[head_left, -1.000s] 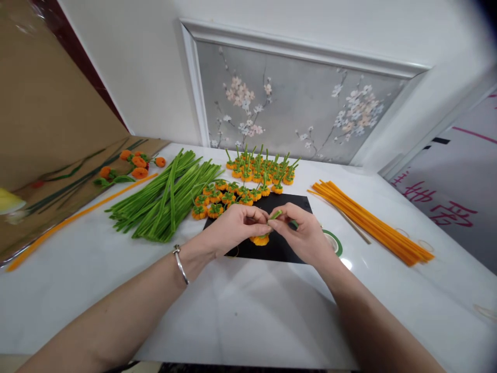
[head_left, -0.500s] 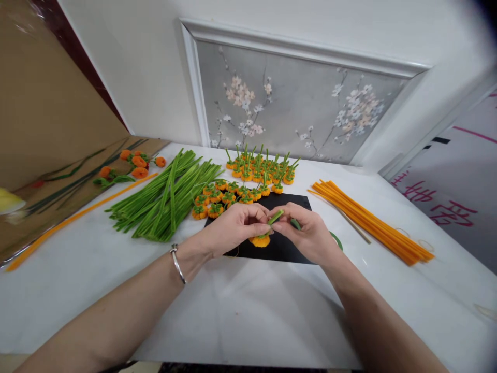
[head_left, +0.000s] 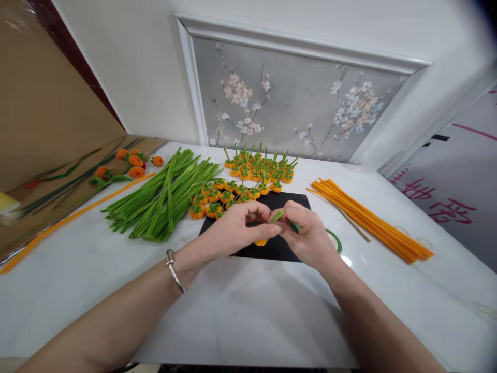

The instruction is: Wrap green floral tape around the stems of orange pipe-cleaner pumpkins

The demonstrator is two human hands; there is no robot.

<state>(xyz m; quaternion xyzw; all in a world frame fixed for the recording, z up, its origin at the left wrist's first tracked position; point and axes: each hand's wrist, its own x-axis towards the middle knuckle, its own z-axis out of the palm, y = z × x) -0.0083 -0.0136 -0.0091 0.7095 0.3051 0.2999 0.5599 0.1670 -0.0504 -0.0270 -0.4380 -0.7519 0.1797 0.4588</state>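
Note:
Over the black mat [head_left: 272, 252], my left hand [head_left: 243, 228] and my right hand [head_left: 305, 230] meet at the fingertips. A short green stem [head_left: 277, 216] shows between them, pinched by my right fingers. Below the fingers the edge of an orange flower [head_left: 261, 242] peeks out, mostly hidden. My left thumb reaches toward the stem; what the left fingertips grip is too small to make out. A dark green piece [head_left: 296, 227] sticks out between my right fingers. Just right of that hand lies a green-rimmed tape roll [head_left: 337, 241], partly covered.
Green fuzzy stems [head_left: 166, 197] lie in a pile at the left. Small orange flowers with green tops [head_left: 244, 173] stand in rows behind the mat. Orange stems [head_left: 373, 220] lie at the right. Finished orange flowers [head_left: 136, 172] rest on cardboard at the far left.
My left thumb has shifted right across the stem, and the orange flower is more hidden. More of the tape roll shows beside my right hand. The view has moved slightly.

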